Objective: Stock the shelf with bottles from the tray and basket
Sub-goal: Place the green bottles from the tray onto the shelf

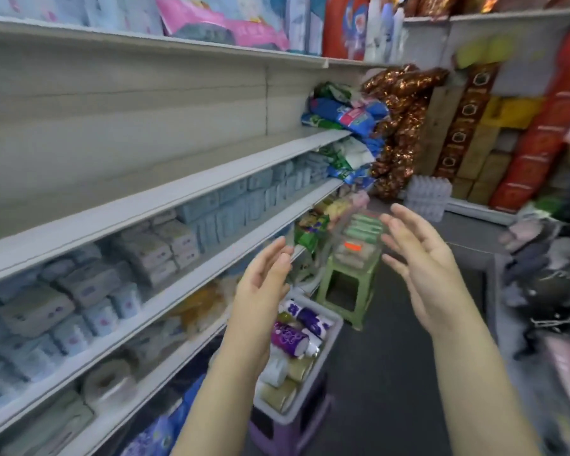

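Observation:
A grey tray (326,343) sits on a purple stool low in the aisle, holding several bottles lying down: purple-and-white ones (292,337) and olive-gold ones (282,394). My left hand (264,278) hovers above the tray with its fingers straight, holding nothing. My right hand (418,258) is raised beside it, palm inward, fingers spread and empty. A clear basket (359,238) with green and orange packs rests on a green stool farther along. The white shelf board (165,192) at chest height on the left is bare over most of its length.
Lower shelves hold pale blue and grey packs (89,291) and rolls. Blue and green bags (343,116) pile up at the shelf's far end. The green stool (346,287) and purple stool (277,432) stand in the aisle. Boxes and a dark heap (547,291) line the right side.

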